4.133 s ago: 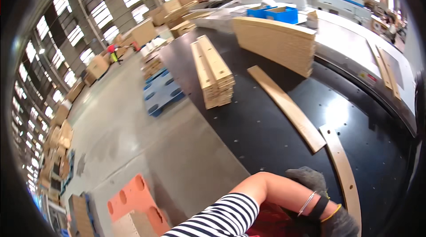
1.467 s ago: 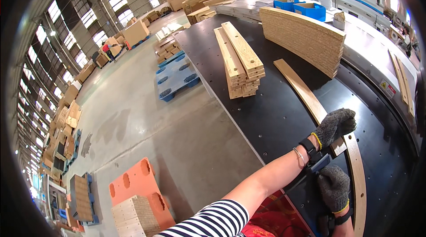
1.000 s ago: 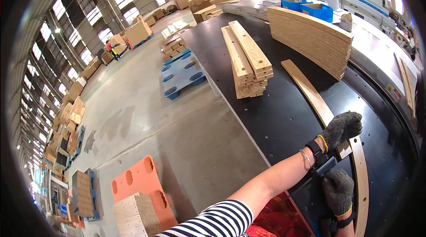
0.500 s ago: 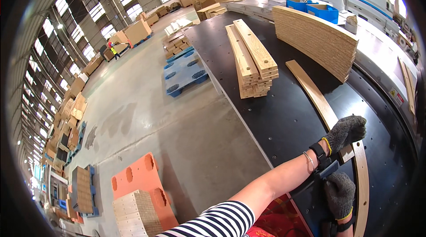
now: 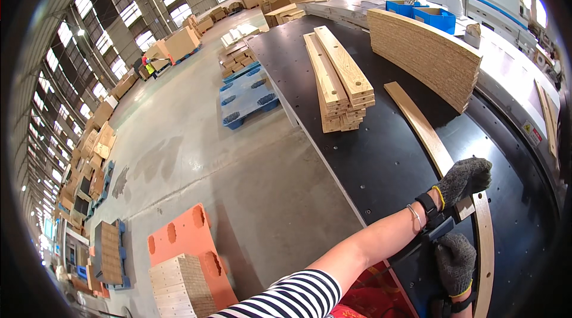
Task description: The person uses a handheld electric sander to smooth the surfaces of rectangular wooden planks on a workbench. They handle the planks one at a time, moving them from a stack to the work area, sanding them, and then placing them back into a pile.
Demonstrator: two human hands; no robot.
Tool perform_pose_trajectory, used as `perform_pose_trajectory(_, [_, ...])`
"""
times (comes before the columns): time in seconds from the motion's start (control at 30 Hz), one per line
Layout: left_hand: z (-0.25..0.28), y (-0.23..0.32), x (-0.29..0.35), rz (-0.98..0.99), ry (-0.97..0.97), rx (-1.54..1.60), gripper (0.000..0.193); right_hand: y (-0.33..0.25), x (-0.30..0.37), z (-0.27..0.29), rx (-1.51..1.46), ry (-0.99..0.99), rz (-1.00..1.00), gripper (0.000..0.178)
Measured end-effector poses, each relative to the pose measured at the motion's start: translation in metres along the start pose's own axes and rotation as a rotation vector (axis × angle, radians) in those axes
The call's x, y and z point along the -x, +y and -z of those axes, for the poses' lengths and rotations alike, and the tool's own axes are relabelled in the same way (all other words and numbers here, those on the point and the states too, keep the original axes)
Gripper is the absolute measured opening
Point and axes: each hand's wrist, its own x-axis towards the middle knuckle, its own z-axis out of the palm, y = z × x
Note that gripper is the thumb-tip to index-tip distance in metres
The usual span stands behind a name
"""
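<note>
My left hand (image 5: 465,177), in a grey knit glove with a yellow cuff, is closed over the lower end of a pale wooden strip (image 5: 417,121). Its fingers curl away from view, so what they grip is hidden. Nearer to me, my right hand (image 5: 456,264), gloved alike, is also closed, beside a second wooden strip (image 5: 485,240) with holes along it. Whatever it holds cannot be made out. A dark, flat object (image 5: 440,230) shows between the left wrist and the right hand; its kind is unclear. Both strips lie on a black tabletop (image 5: 381,169).
Farther up the table are a stack of drilled wooden strips (image 5: 339,74) and a tall stack of curved-looking boards (image 5: 423,56). Blue bins (image 5: 434,18) stand behind. Left of the table edge, a blue pallet (image 5: 247,94) and an orange pallet (image 5: 190,228) rest on the floor.
Both hands stay almost in place, still closed, and the strips have not visibly moved. A distant person in a bright vest has shifted slightly.
</note>
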Motion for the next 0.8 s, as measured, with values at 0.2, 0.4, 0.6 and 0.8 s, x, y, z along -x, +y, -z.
perform_pose_trajectory(0.2, [0.0015,0.0003,-0.0019,0.007,-0.016,-0.007,0.018,-0.0045,-0.0018,0.0008,0.035,-0.01,-0.01,0.013])
perform_pose_trajectory(0.4, [0.0003,0.0005,-0.001,0.011,-0.019,-0.001,0.019,-0.0081,-0.0028,0.0013,0.017,-0.017,-0.045,0.014])
perform_pose_trajectory(0.6, [0.0035,-0.0018,-0.0036,0.003,-0.033,0.019,0.019,-0.0083,-0.0024,0.0009,0.002,-0.011,-0.033,0.014])
perform_pose_trajectory(0.8, [-0.0012,0.0012,-0.0025,0.036,-0.021,0.014,0.018,-0.0075,-0.003,0.0012,0.042,-0.02,-0.043,0.014])
